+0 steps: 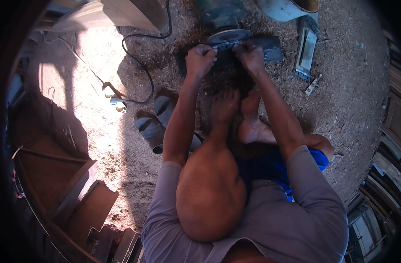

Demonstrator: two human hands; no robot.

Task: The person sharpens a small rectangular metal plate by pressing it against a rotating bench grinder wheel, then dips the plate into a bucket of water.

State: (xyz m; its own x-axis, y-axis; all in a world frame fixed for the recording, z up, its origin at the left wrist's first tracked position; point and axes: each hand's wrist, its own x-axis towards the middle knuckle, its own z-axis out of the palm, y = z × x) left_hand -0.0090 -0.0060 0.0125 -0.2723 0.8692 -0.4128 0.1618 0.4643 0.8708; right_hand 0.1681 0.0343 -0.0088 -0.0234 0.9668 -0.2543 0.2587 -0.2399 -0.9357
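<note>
Sawdust-strewn floor [349, 87] is carrying a person who is sitting barefoot before a grinding wheel [229, 36].
Left hand [199, 59] and right hand [251, 56] are both gripping, fingers closed, a flat metal blade [248, 44] lying against the wheel; grey sandals [158, 120] are lying nearby.

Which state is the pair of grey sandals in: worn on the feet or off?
Off. The grey sandals lie on the sawdust beside the left forearm, while both bare feet rest in front of the person.

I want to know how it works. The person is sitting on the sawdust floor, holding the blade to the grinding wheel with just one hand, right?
Not quite. The head view shows both hands on the blade: left hand and right hand, at the grinding wheel.
</note>
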